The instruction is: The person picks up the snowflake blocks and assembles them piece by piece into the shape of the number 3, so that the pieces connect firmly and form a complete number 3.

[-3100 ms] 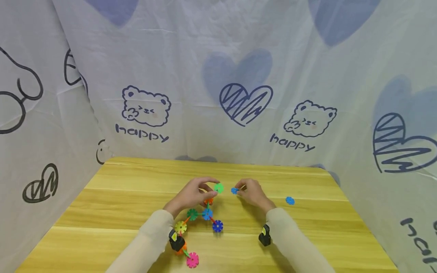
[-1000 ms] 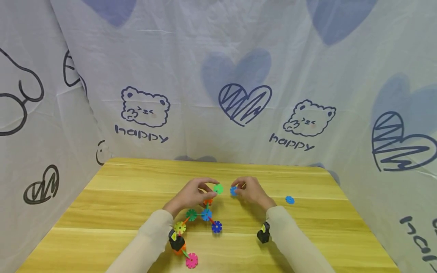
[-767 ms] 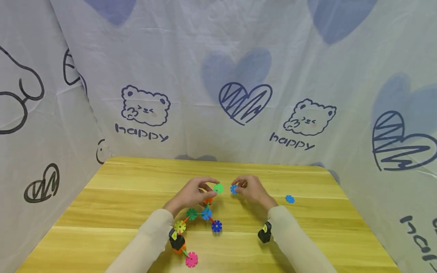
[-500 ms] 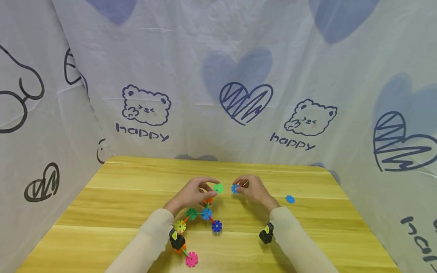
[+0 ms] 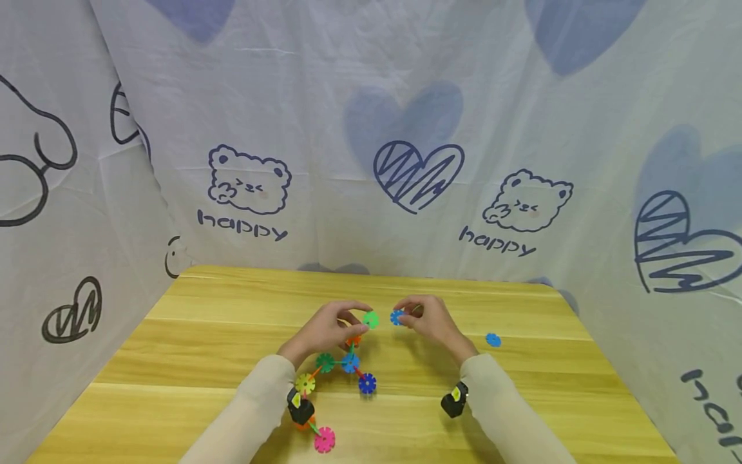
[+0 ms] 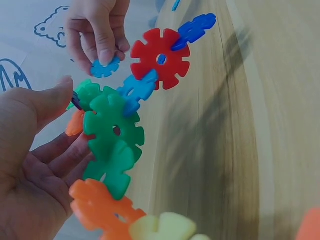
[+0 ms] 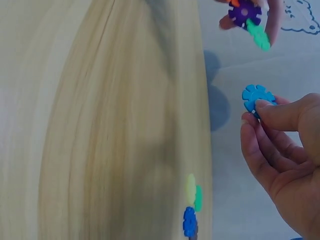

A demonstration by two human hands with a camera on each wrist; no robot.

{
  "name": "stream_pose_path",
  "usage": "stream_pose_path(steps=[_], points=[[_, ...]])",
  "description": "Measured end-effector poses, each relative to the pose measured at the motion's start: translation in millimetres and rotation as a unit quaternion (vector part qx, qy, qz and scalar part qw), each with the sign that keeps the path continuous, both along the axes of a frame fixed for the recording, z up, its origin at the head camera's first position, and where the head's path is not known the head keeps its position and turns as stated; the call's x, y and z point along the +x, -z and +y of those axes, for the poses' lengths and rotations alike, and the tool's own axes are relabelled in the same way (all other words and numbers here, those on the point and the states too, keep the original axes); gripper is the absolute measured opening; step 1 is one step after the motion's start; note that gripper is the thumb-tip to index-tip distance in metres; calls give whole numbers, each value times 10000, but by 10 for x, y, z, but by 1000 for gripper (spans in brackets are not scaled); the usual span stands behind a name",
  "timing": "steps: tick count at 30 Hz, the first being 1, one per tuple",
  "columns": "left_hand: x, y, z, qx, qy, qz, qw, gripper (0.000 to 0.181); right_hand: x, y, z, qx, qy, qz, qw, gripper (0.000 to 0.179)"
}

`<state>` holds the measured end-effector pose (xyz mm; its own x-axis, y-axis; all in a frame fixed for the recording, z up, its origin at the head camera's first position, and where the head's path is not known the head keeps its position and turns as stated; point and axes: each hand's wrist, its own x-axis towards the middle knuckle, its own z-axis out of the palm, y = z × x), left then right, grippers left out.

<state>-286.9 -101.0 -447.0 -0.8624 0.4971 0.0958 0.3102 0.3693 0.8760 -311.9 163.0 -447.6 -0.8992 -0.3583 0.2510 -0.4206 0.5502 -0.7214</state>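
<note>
Toward the far edge of the worktop [image 5: 580, 386], I see the left hand [image 5: 329, 331] pinching the purple disc [image 7: 241, 20], the right hand [image 5: 431, 319] a blue disc [image 7: 252, 94], likely leaving slots exposed.

right grip [image 7: 285, 160] pinching blue disc [image 7: 256, 95] (notched), wooden table [image 7: 125, 105]

The chain of notched discs [image 6: 102, 125] and the separate blue disc [image 7: 257, 93] look like smooth moulded plastic with a soft sheen, as does the loose blue disc [image 5: 493, 339]. Beneath, the tabletop [image 5: 417, 428] shows smooth wood grain with a low satin shine, against a backdrop [image 5: 336, 206] of matt, lightly creased printed cloth. The sleeves [image 5: 507, 409] are matt cloth, while the black wrist cameras [image 5: 453, 403], too small to judge surely, seem hard plastic.
</note>
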Motion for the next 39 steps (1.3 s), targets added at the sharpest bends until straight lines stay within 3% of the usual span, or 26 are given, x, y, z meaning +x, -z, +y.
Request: stream_pose_path(steps=[12,22,39], points=[[-20,-19,-6,28,-22,68,10000,43,91,-110,-131,-116,-19,123,9999,13],[-20,-45,0,28,-59,42,10000,44,112,-110,-186,-175,-206,690,9973,9],[-34,-24,11,114,39,118,9999,45,129,-96,-206,-240,-302,994,9943,5]])
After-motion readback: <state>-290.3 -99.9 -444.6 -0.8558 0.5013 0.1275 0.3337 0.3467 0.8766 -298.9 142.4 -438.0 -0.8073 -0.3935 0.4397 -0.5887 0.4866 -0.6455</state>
